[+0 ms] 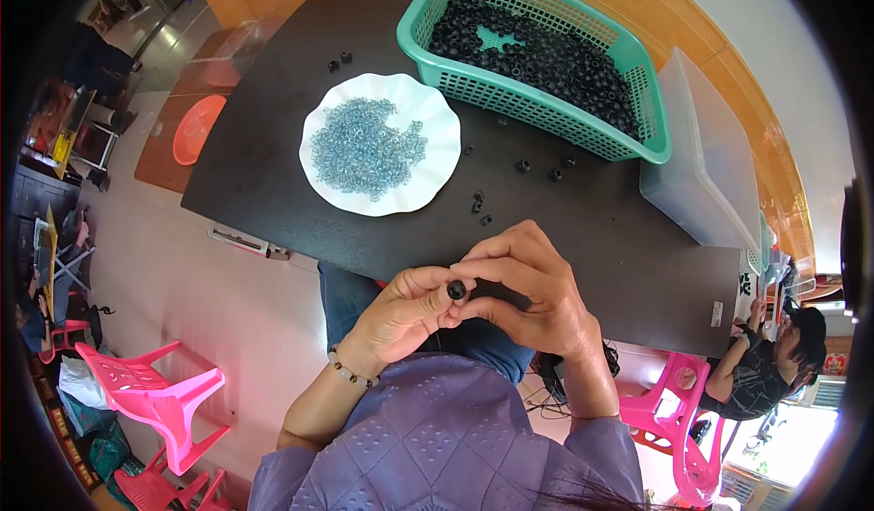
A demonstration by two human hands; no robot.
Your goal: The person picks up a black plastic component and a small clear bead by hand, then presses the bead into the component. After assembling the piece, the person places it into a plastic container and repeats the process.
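Observation:
Close to my lap, my left hand point(396, 315) pinches a small round black plastic part point(456, 290) between thumb and fingers. My right hand point(542, 292) curls in from the other side, its thumb and index fingertips meeting the left fingers around the part. Whether something small sits between the right fingertips is too small to tell. Beyond my hands stands a white scalloped plate point(437, 178) with a heap of tiny clear bluish rings point(364, 147). Several loose black parts point(555, 175) lie on the dark table point(364, 247).
A green perforated basket point(537, 101) full of black parts stands at the back, beside a clear plastic bin point(706, 165). Pink chairs point(164, 393) stand on the floor at left and right. Another person point(765, 365) sits at the far right. An orange basin point(198, 128) is at left.

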